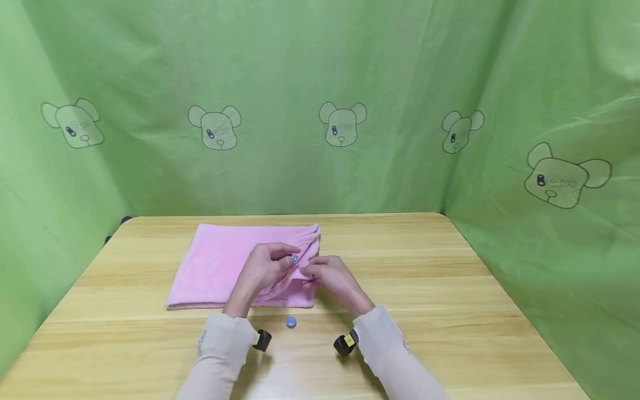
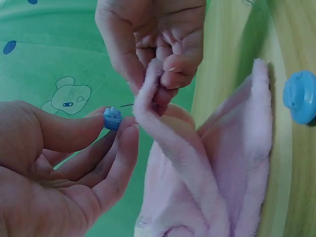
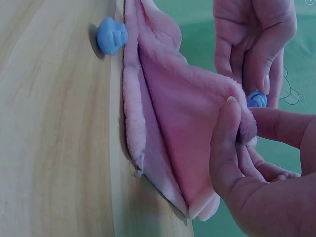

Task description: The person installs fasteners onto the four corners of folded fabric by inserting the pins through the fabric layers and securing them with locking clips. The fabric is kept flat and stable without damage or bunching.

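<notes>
A small blue piece (image 2: pixel 113 120) is pinched between fingertips of the left hand (image 1: pixel 264 266), just beside the raised edge of the pink cloth (image 1: pixel 215 264), which is gripped by thumb and fingers of the right hand (image 1: pixel 334 276). A second blue piece (image 1: pixel 291 321) is seen on the table (image 1: pixel 425 294), near the cloth.

Widest passage I see: bare bench (image 1: pixel 425 266) on the person's right of the pink cloth (image 1: pixel 215 266). Narrower strip on its left. Beyond its far edge, a slim strip, then green curtain (image 1: pixel 280 178) standing as a wall. Over its right end, way blocked: left grip (image 1: pixel 265 266) and right grip (image 1: pixel 330 273) close together, raised fold between. Before its near edge: lane between sleeves (image 1: pixel 225 344), narrowed by black wrist cameras (image 1: pixel 262 340), loose blue piece (image 1: pixel 291 321) lying mid-lane.
</notes>
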### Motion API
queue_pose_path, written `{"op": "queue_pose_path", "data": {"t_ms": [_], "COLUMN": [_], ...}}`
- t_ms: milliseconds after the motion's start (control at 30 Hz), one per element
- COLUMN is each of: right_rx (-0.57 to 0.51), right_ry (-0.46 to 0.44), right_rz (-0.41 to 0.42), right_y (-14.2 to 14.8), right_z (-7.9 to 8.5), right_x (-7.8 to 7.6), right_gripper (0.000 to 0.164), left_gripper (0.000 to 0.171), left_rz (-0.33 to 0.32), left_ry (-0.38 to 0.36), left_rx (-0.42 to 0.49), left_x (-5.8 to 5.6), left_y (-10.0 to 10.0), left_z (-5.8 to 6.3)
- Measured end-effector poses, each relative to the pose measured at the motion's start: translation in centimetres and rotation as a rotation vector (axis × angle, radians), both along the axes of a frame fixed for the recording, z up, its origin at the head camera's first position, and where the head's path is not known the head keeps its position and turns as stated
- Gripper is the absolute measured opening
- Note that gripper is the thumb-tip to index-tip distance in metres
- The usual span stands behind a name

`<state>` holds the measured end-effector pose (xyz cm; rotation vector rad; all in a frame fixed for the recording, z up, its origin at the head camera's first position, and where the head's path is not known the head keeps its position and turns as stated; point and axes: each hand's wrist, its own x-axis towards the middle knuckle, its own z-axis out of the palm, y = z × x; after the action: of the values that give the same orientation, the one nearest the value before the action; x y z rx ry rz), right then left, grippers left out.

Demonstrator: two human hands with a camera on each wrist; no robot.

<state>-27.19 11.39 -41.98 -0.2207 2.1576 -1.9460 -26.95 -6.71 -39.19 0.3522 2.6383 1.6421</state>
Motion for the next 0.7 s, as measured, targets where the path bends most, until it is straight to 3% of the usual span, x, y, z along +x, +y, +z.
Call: {"op": "queue_pose_path", "data": {"t_ms": [200, 433, 700], "right_rx": [-0.016, 0.006, 0.012], "right_ry": [0.002, 0.017, 0.008], "right_rz": [0.009, 0.031, 0.027], "right_y": [-0.1, -0.5, -0.4], "right_z": [0.0, 2.7, 2.8], "right_x": [0.0, 1.7, 1.9], "right_gripper": [0.018, 0.021, 0.02], "left_gripper": [0.019, 0.018, 0.016], "left_rz": [0.024, 0.026, 0.027], "left_ry": [-0.004, 0.033, 0.057], "left_rx": [0.009, 0.011, -0.023], "left_x": [-0.2, -0.4, -0.4], "left_y": [0.1, 0.1, 0.1], "left_z": [-0.5, -0.8, -0.8]}}
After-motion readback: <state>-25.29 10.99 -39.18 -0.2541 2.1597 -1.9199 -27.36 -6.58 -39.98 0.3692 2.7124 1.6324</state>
